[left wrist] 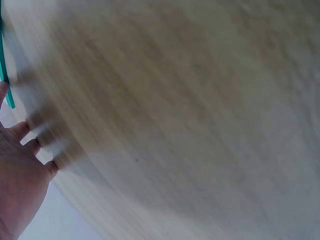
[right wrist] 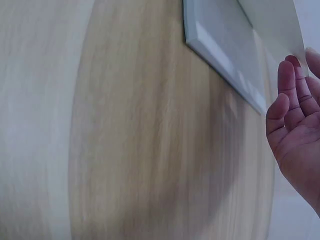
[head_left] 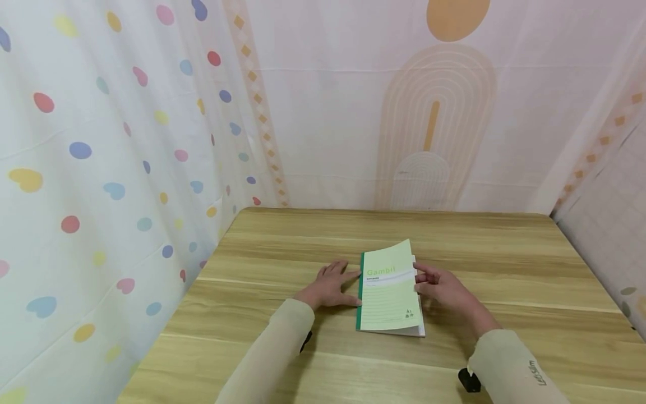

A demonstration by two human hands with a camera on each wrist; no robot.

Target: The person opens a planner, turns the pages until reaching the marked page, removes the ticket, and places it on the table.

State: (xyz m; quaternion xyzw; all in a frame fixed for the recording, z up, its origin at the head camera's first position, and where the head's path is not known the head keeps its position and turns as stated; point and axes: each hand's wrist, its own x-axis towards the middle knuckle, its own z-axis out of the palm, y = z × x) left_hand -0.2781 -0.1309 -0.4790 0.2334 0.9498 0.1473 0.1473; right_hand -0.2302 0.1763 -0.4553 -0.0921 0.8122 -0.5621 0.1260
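Observation:
A pale green notebook (head_left: pixel 388 297) with a dark green spine lies on the wooden table, its printed front cover lifted a little along the right side. My right hand (head_left: pixel 444 289) pinches the cover's free edge between thumb and fingers. From the right wrist view, the raised cover (right wrist: pixel 280 30) stands away from the white pages (right wrist: pixel 225 45) beneath, and the hand (right wrist: pixel 300 125) is at its edge. My left hand (head_left: pixel 330 286) rests with spread fingers on the table, thumb and index fingertip at the spine. The left wrist view catches only a strip of the green spine (left wrist: pixel 6 80) beside that hand (left wrist: pixel 22 175).
The wood-grain table (head_left: pixel 252 348) extends around the notebook on all sides. Behind it hangs a pale curtain (head_left: pixel 328 112) with arch patterns, and to the left a white curtain (head_left: pixel 101 224) with coloured dots and hearts. Dark wrist devices (head_left: pixel 469 380) show at the sleeves.

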